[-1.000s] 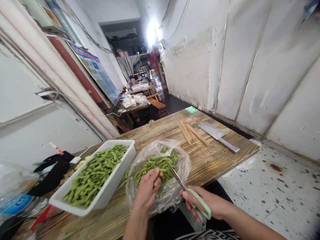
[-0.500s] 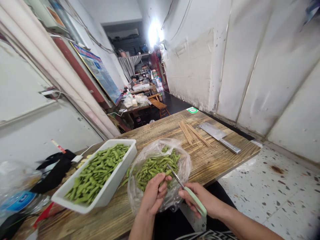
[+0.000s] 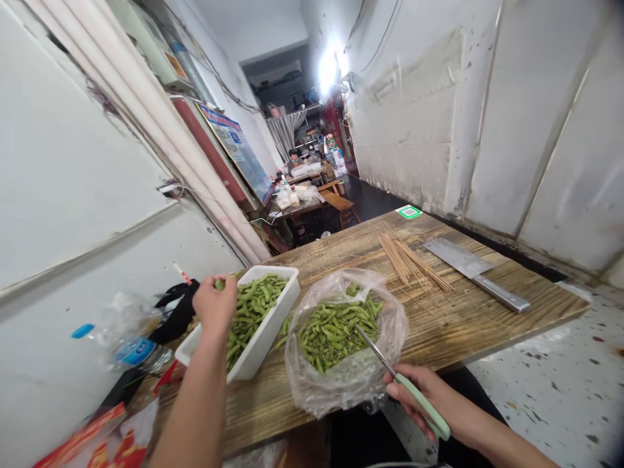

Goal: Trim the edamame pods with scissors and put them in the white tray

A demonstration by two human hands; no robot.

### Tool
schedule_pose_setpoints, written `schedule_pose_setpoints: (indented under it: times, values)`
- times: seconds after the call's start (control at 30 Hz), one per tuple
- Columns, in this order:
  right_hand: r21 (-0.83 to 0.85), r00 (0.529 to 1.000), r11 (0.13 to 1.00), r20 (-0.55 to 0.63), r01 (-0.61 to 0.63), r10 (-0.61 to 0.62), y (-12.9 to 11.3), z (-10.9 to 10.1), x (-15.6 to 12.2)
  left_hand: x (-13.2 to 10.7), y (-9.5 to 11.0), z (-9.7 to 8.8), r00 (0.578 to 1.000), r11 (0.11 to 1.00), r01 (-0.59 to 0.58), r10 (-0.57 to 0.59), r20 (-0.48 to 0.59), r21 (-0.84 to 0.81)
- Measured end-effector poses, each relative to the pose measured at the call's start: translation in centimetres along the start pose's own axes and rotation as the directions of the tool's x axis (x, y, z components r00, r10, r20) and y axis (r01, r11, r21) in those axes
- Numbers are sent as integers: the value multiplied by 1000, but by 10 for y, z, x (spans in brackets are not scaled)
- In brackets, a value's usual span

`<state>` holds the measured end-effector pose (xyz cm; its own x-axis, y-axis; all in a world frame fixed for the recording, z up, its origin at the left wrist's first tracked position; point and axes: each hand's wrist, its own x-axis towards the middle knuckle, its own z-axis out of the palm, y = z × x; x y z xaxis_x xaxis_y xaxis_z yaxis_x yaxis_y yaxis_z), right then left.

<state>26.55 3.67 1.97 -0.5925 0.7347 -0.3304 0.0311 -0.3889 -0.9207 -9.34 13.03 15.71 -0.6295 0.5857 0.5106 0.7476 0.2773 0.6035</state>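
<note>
My left hand [image 3: 216, 300] is above the far left side of a white plastic tub [image 3: 290, 276], fingers curled, with a bit of green pod showing at the fingertips. Edamame pods [image 3: 260, 296] fill much of the tub. In my right hand [image 3: 429, 393] is a pair of scissors [image 3: 420, 396] with pale green handles, its blades close together and pointing at a clear plastic bag [image 3: 312, 390]. Inside that open bag lies a heap of edamame pods [image 3: 336, 331]. The scissor tips overlap the right part of this heap in view; whether they touch it I cannot tell.
Thin wooden skewers [image 3: 407, 260] and a cleaver [image 3: 468, 266] lie on the wooden table [image 3: 439, 331]. A water bottle [image 3: 139, 351] lies left of the tub. Beyond are a cluttered second table [image 3: 297, 207], a wooden stool [image 3: 337, 200] and a seated person [image 3: 294, 159].
My left hand has moved left from the plastic bag to above the tub. My right hand still holds the scissors near the bag. The view has turned left.
</note>
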Motion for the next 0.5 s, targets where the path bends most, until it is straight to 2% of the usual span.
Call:
schedule_pose_setpoints:
  times: [0.03,0.1,0.17,0.27,0.33,0.4,0.47,0.5]
  values:
    - [6,1000,1000,3,-7,7,1,0,-1,17,-6,5,998,982,-61,59,19,176]
    - [10,1000,1000,19,-14,14,2,2,-3,42,-17,16,992,945,-108,83,94,308]
    - [3,999,1000,29,-14,14,3,3,-4,57,-26,25,977,899,-162,88,194,407]
    - [-14,999,999,23,-45,46,3,3,-6,64,-34,33,958,857,-222,103,266,466]
    - [-28,998,997,10,-69,69,4,2,-5,61,-36,34,946,834,-289,172,275,471]
    - [-45,998,997,-2,-63,62,5,0,-3,54,-38,37,901,765,-425,307,306,484]
    - [-60,999,997,2,-38,38,7,0,0,45,-41,40,825,663,-563,419,379,493]
    - [-68,1000,997,8,-27,28,9,0,2,40,-43,42,796,626,-604,438,418,494]
